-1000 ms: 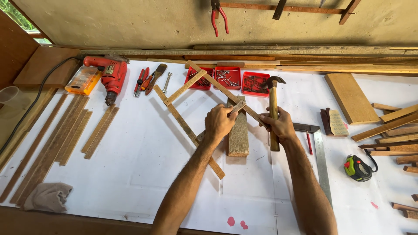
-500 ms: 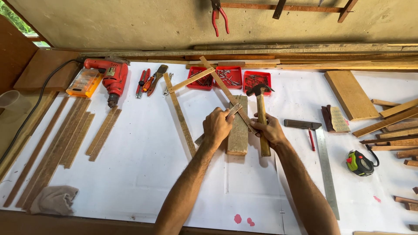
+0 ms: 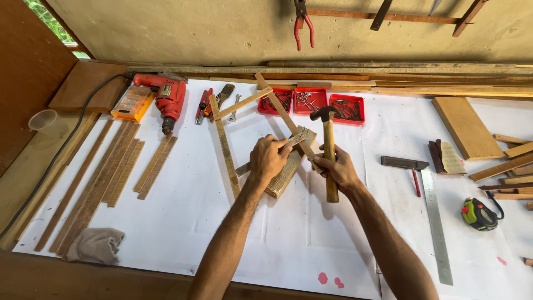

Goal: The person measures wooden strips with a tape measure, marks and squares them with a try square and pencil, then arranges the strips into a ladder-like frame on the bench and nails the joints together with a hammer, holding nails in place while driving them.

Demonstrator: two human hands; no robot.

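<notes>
The left hand (image 3: 267,160) is clenched around the crossing of thin wooden slats that make up a light wooden lath frame (image 3: 244,103), pressing it down onto a rough wooden block (image 3: 286,172) that lies on the white paper-covered bench (image 3: 183,222) right beneath the knuckles. The right hand (image 3: 336,168), just beside the left and nearly touching it, grips the wooden handle of a steel claw hammer (image 3: 328,145); the hammer stands almost upright, its dark head raised above the fist.

To the right of the right hand lie a steel try square (image 3: 430,203) and, further out, a green and black tape measure (image 3: 477,214). Well left of the left hand a row of long wooden strips (image 3: 97,178) lies on the bench, with a crumpled grey rag (image 3: 95,245) nearer the front edge.

Beyond both hands sit three red trays of nails (image 3: 311,101), and to their left a red electric drill (image 3: 166,99).
</notes>
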